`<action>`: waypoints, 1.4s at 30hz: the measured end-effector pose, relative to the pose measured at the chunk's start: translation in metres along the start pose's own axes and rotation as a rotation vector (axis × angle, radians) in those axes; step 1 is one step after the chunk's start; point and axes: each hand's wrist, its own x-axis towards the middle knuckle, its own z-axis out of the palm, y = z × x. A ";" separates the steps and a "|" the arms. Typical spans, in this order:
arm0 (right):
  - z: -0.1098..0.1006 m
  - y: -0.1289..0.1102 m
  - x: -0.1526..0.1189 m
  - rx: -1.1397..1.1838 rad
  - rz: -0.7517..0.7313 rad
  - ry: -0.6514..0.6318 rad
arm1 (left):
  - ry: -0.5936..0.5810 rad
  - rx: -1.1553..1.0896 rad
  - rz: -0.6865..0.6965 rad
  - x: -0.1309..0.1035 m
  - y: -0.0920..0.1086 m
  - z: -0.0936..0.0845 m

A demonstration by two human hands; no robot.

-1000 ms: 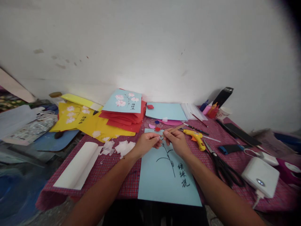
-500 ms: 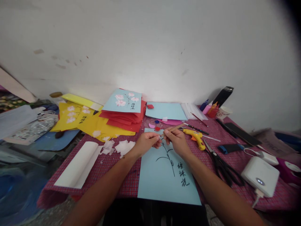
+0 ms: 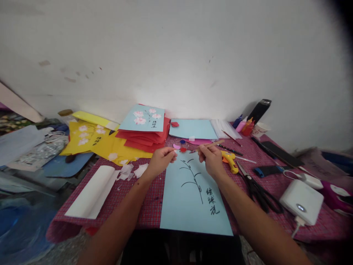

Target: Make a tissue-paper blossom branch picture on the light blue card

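Observation:
My left hand (image 3: 163, 161) is pinched closed at the upper left of a blue sheet (image 3: 176, 206); what lies between its fingertips is too small to make out. My right hand (image 3: 210, 157) grips a thin wooden-coloured stick (image 3: 213, 143), whose dark tip points left toward the paint spots. The sheet bears a black drawn branch (image 3: 195, 179) and black characters (image 3: 211, 200). Just beyond it are a red paint spot (image 3: 183, 150), a pink one (image 3: 176, 146) and a blue one (image 3: 182, 141).
Torn white paper (image 3: 126, 172) and a folded white sheet (image 3: 92, 191) lie left. Behind are red sheets (image 3: 146, 141) topped by a flower picture (image 3: 143, 117). To the right are a yellow glue gun (image 3: 233, 163), black scissors (image 3: 259, 191), a white power bank (image 3: 302, 202) and paint bottles (image 3: 248, 127).
My hands have moved apart: the left went left, and the right shifted slightly right with the stick. More of the drawn branch shows between them. The view has shifted slightly.

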 end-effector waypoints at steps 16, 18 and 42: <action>-0.003 0.004 0.001 -0.097 -0.017 -0.011 | -0.013 0.789 0.236 -0.032 0.010 -0.067; -0.001 0.002 -0.002 -0.115 -0.017 -0.031 | 0.031 0.804 0.200 -0.041 0.008 -0.076; 0.006 -0.008 -0.010 -0.176 0.021 -0.096 | -0.121 1.026 0.230 -0.061 0.000 -0.096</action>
